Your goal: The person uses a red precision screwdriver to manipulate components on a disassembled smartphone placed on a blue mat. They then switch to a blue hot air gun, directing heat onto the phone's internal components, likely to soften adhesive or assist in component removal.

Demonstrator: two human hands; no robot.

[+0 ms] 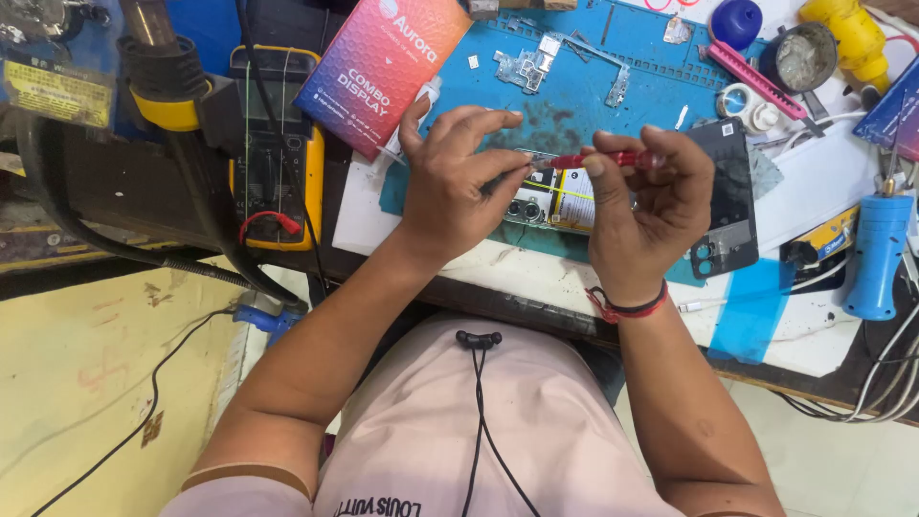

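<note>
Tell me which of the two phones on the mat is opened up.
The phone under the hands, its battery and bare camera modules showing. The black phone to its right lies face down with its back cover on.

The person wears a pale pink shirt [536, 431], a black neckband earphone cable [479, 402], and red-black wrist threads [627, 308].

Red-handled screwdriver [603, 160] held level, tip leftward; opened phone [560, 199] laid flat on blue mat, internals exposed.
</note>
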